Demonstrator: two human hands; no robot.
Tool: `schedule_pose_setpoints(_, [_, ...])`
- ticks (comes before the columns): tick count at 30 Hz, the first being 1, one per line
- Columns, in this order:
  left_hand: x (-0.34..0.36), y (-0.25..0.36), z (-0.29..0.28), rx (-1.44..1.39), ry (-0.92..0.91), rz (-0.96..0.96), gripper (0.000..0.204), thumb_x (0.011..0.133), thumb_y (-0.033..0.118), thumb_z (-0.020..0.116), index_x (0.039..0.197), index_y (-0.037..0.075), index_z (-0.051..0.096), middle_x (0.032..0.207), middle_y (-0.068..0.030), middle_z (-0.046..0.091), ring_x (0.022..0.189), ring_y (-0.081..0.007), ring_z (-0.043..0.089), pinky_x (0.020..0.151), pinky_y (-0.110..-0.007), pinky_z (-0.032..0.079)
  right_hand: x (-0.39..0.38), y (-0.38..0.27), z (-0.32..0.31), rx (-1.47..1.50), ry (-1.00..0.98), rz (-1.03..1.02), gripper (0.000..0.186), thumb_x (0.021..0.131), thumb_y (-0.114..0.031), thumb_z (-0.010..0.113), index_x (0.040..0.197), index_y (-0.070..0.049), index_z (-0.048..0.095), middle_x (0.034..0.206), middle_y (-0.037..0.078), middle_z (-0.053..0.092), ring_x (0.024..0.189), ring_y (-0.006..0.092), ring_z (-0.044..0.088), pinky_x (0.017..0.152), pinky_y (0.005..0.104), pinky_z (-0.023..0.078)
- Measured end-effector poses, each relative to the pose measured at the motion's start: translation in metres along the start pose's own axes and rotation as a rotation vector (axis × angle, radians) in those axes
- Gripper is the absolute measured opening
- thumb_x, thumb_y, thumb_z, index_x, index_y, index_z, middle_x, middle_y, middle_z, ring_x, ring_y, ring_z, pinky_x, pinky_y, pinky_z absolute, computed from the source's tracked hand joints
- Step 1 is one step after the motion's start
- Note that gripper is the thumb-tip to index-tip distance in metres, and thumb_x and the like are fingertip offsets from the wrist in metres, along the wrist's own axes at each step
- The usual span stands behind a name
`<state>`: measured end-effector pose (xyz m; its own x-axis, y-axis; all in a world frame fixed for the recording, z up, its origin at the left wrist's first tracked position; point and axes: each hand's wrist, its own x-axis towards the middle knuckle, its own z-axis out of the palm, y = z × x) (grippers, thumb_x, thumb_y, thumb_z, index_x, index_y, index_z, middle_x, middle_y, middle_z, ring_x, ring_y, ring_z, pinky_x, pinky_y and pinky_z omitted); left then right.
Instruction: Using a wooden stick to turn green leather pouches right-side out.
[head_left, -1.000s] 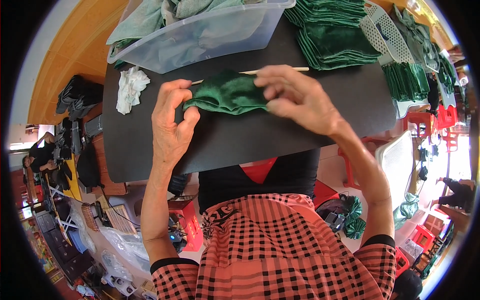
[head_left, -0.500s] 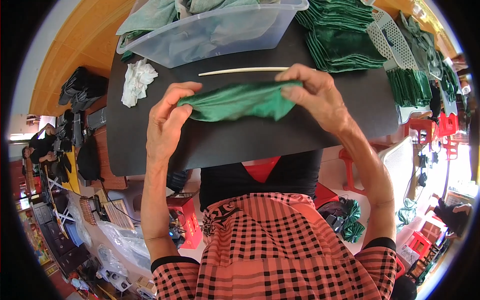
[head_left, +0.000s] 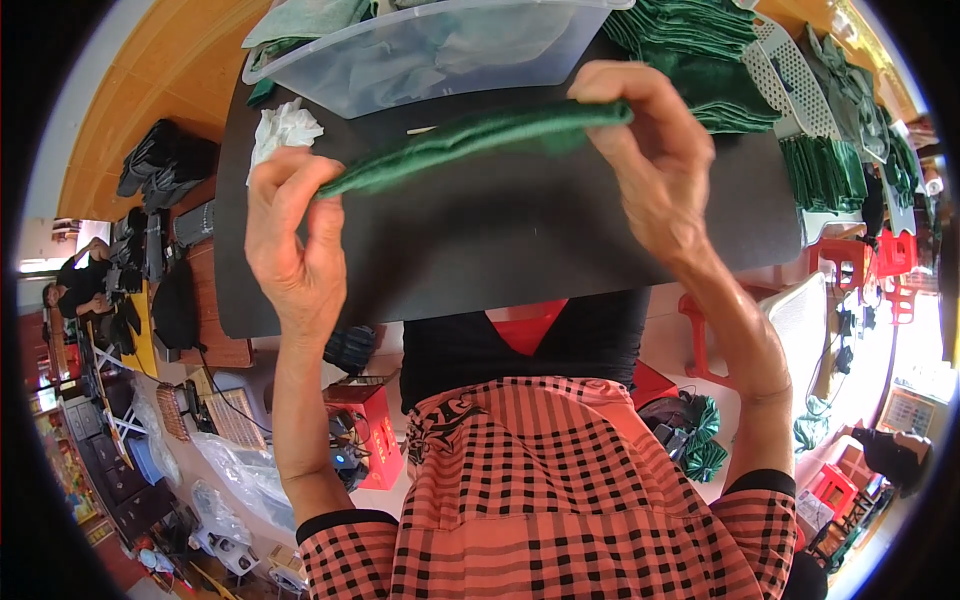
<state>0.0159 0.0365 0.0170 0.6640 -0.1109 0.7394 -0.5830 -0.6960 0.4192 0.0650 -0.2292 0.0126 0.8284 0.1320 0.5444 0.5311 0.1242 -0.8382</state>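
Observation:
A shiny green fabric piece [head_left: 470, 140] is stretched between my two hands above a dark table [head_left: 480, 245]. It shows as a narrow band, with its right end higher in view than its left. My left hand [head_left: 290, 235] pinches the left end between thumb and fingers. At the other end, my right hand [head_left: 655, 150] grips a corner, fingers curled over it. Behind the fabric, only a short tip of a pale thin stick [head_left: 421, 130] shows. Crumpled white material [head_left: 285, 128] lies just beyond my left hand.
A clear plastic bin [head_left: 430, 75] full of pale green fabric stands at the table's far side. Stacked dark green pieces [head_left: 720, 95] lie at the far right, beside a perforated grey basket [head_left: 795, 85]. Red stools [head_left: 840, 262] stand right of the table. Another person [head_left: 80, 285] is at far left.
Both hands have moved farther from my body and wider apart. The green fabric has gone from a broad, slack piece to a taut narrow band, now hiding most of the stick.

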Motion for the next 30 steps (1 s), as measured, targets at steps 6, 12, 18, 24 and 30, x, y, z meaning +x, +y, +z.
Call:
schedule_pose_setpoints(6, [-0.025,-0.002,-0.008,0.126,-0.342,-0.11,0.035,0.07,-0.011,0.05,0.1,0.003,0.062,0.104,-0.013,0.057,0.105,-0.0338,0.054,0.081,-0.038,0.048,-0.013,-0.014,-0.024,-0.327,-0.657,0.058,0.02,0.073,-0.001,0.064,0.093,-0.001,0.065,0.089,0.009,0.066,0.087,0.0227,0.063,0.08,0.0327,0.049])
schedule_pose_setpoints(12, [-0.053,0.047,0.021,-0.04,-0.381,-0.03,0.03,0.074,0.001,0.063,0.104,0.001,0.061,0.115,-0.0143,0.054,0.112,-0.0384,0.049,0.092,-0.046,0.043,-0.008,0.001,-0.003,-0.467,-0.51,0.296,0.022,0.086,-0.01,0.065,0.106,-0.002,0.063,0.078,0.002,0.062,0.062,0.0051,0.05,0.055,0.022,0.042])
schedule_pose_setpoints(18, [-0.048,0.041,0.044,-0.006,-0.475,-0.038,0.026,0.074,0.0,0.066,0.099,0.0,0.06,0.108,-0.0137,0.054,0.109,-0.0352,0.051,0.089,-0.042,0.045,-0.009,0.014,0.01,-0.536,-0.435,0.34,0.015,0.084,-0.007,0.068,0.098,-0.003,0.064,0.066,-0.001,0.052,0.056,0.0062,0.044,0.05,0.0216,0.038])
schedule_pose_setpoints(24, [-0.057,0.034,0.04,0.04,-0.521,0.007,0.026,0.071,0.005,0.069,0.095,0.001,0.06,0.102,-0.0116,0.052,0.104,-0.0322,0.053,0.085,-0.043,0.046,-0.014,0.025,-0.01,-0.45,-0.501,0.349,0.011,0.083,-0.003,0.066,0.094,-0.002,0.064,0.065,-0.004,0.049,0.055,0.0034,0.041,0.05,0.0203,0.035])
schedule_pose_setpoints(30, [-0.069,0.045,0.039,0.099,-0.511,-0.016,0.036,0.07,0.007,0.07,0.104,0.002,0.06,0.109,-0.0169,0.049,0.108,-0.0373,0.049,0.087,-0.047,0.045,0.005,0.009,0.003,-0.473,-0.582,0.192,0.013,0.076,-0.009,0.071,0.086,-0.005,0.064,0.089,0.002,0.059,0.067,0.013,0.05,0.059,0.0273,0.043])
